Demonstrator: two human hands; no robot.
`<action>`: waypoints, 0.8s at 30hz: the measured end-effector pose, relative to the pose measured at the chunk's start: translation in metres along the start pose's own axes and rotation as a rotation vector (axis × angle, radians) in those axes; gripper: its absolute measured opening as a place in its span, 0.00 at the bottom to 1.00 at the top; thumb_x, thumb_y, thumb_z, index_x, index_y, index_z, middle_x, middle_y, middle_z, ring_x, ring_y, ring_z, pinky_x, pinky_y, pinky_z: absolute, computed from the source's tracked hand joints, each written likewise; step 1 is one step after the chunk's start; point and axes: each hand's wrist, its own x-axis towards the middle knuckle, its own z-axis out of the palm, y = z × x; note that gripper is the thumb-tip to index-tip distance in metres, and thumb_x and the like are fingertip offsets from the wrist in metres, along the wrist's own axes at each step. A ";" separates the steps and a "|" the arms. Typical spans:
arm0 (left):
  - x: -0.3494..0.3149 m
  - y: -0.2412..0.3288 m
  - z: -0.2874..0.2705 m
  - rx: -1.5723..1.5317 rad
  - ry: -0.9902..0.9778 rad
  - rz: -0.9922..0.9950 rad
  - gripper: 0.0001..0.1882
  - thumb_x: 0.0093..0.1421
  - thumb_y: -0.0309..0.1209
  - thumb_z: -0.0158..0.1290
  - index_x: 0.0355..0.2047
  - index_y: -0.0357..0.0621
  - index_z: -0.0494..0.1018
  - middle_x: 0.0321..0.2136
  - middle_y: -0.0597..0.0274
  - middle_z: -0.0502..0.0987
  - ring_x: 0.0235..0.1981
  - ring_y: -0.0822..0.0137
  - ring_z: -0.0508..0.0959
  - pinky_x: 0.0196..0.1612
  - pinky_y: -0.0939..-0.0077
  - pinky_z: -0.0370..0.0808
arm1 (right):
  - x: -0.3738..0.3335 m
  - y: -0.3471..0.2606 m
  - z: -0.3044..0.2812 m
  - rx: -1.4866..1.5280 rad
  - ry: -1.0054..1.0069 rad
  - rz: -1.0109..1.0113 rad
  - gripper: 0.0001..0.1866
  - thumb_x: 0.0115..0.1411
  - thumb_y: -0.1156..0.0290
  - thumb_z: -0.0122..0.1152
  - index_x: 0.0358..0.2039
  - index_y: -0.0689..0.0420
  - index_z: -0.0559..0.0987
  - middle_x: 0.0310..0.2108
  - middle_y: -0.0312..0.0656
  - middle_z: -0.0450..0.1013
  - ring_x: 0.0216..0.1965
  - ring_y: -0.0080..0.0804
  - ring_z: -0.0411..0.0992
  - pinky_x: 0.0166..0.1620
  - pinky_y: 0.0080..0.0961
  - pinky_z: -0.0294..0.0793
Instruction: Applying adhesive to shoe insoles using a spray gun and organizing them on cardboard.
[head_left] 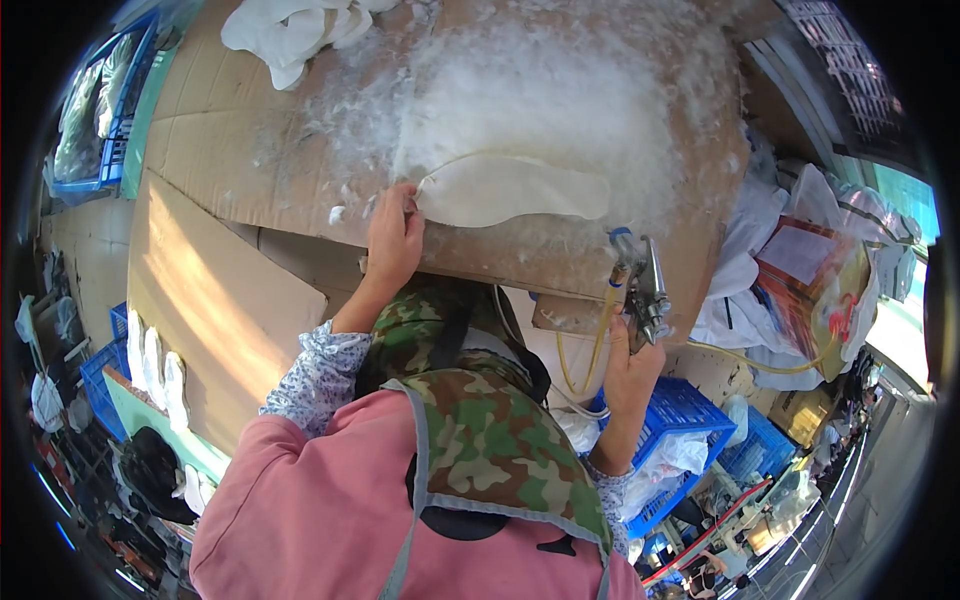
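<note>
A white insole (510, 188) lies lengthwise near the close edge of a cardboard sheet (330, 195). My left hand (396, 235) pinches its left end between thumb and fingers. To the right, my right hand (632, 365) is wrapped round the handle of a metal spray gun (650, 300), held upright just off the near edge of the cardboard. A yellowish hose (603, 340) hangs from the gun. Whether the trigger is pressed cannot be made out. Beyond the insole, the cardboard is coated with white, stringy, fluffy residue (540, 95).
White insoles are piled (295, 35) at the far left of the cardboard. More insoles (160, 370) stand along a board at left. Blue crates (675, 440) sit low at right and a blue basket (130, 110) at upper left. Plastic bags (735, 270) crowd the right side.
</note>
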 end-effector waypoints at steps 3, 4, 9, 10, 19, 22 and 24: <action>0.002 -0.004 0.002 -0.084 0.031 -0.027 0.14 0.52 0.19 0.48 0.41 0.39 0.69 0.34 0.50 0.72 0.35 0.53 0.74 0.39 0.65 0.71 | -0.003 -0.007 0.008 0.019 -0.066 -0.015 0.12 0.60 0.73 0.57 0.43 0.63 0.72 0.31 0.46 0.74 0.32 0.34 0.73 0.38 0.28 0.71; 0.002 -0.004 0.002 -0.077 0.039 -0.031 0.14 0.52 0.19 0.48 0.41 0.39 0.69 0.34 0.50 0.72 0.35 0.53 0.74 0.39 0.65 0.71 | -0.005 -0.008 0.011 0.025 -0.075 -0.019 0.12 0.60 0.73 0.57 0.43 0.63 0.72 0.31 0.46 0.74 0.32 0.34 0.73 0.38 0.28 0.71; 0.002 0.000 0.005 -0.194 0.026 -0.109 0.14 0.51 0.19 0.48 0.41 0.37 0.69 0.33 0.50 0.75 0.35 0.53 0.75 0.39 0.65 0.72 | -0.007 -0.029 0.033 0.063 -0.252 -0.075 0.14 0.58 0.72 0.59 0.45 0.60 0.73 0.31 0.49 0.74 0.31 0.44 0.73 0.37 0.32 0.71; 0.002 0.000 0.005 -0.185 0.038 -0.116 0.14 0.51 0.19 0.48 0.41 0.37 0.69 0.33 0.50 0.75 0.35 0.53 0.75 0.39 0.65 0.72 | -0.009 -0.026 0.038 0.071 -0.280 -0.058 0.15 0.58 0.72 0.59 0.46 0.59 0.72 0.33 0.50 0.74 0.33 0.45 0.74 0.37 0.32 0.71; 0.004 0.000 0.002 -0.267 -0.020 -0.188 0.13 0.55 0.19 0.50 0.42 0.36 0.68 0.27 0.61 0.74 0.25 0.72 0.73 0.30 0.77 0.71 | -0.008 -0.058 0.051 0.074 -0.511 -0.151 0.17 0.57 0.73 0.59 0.47 0.58 0.71 0.36 0.53 0.73 0.35 0.52 0.74 0.37 0.35 0.72; 0.004 -0.005 0.004 -0.262 -0.016 -0.183 0.14 0.55 0.19 0.49 0.43 0.36 0.67 0.27 0.62 0.73 0.23 0.73 0.72 0.28 0.78 0.70 | -0.008 -0.058 0.051 0.085 -0.506 -0.107 0.17 0.57 0.72 0.59 0.47 0.57 0.71 0.35 0.53 0.73 0.34 0.53 0.73 0.36 0.35 0.72; 0.004 -0.006 0.004 -0.265 -0.019 -0.182 0.14 0.55 0.19 0.49 0.43 0.36 0.67 0.26 0.62 0.73 0.23 0.73 0.72 0.28 0.78 0.70 | -0.008 -0.053 0.051 0.077 -0.484 -0.100 0.17 0.57 0.71 0.60 0.47 0.57 0.71 0.34 0.53 0.73 0.33 0.51 0.74 0.36 0.34 0.72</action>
